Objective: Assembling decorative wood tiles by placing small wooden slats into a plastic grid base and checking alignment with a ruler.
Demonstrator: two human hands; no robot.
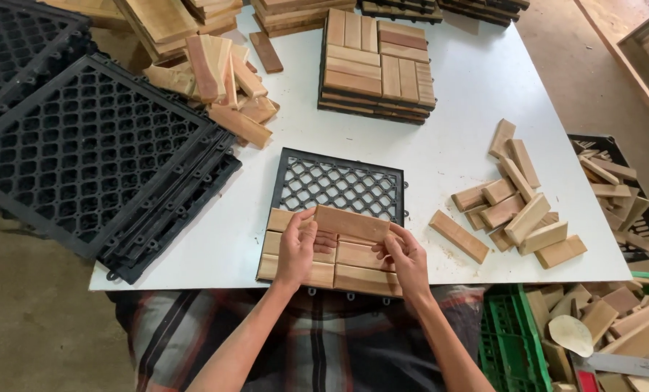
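Left hand point(297, 247) & right hand point(404, 255) each grip an end of wood slat point(351, 223), held level over black grid tile point(339, 185) beside slats already seated.

hands 2 point(295, 250) | black grid base on table 1 point(339, 185) | finished tile stack 1 point(377, 65) | green crate 1 point(513, 341)

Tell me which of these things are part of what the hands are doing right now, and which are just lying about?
In use:
- wooden slat, held by left hand and right hand
- black plastic grid base
- slats already laid on it

Lying about:
- stack of finished tiles
- loose slats
- spare black grids
- green crate
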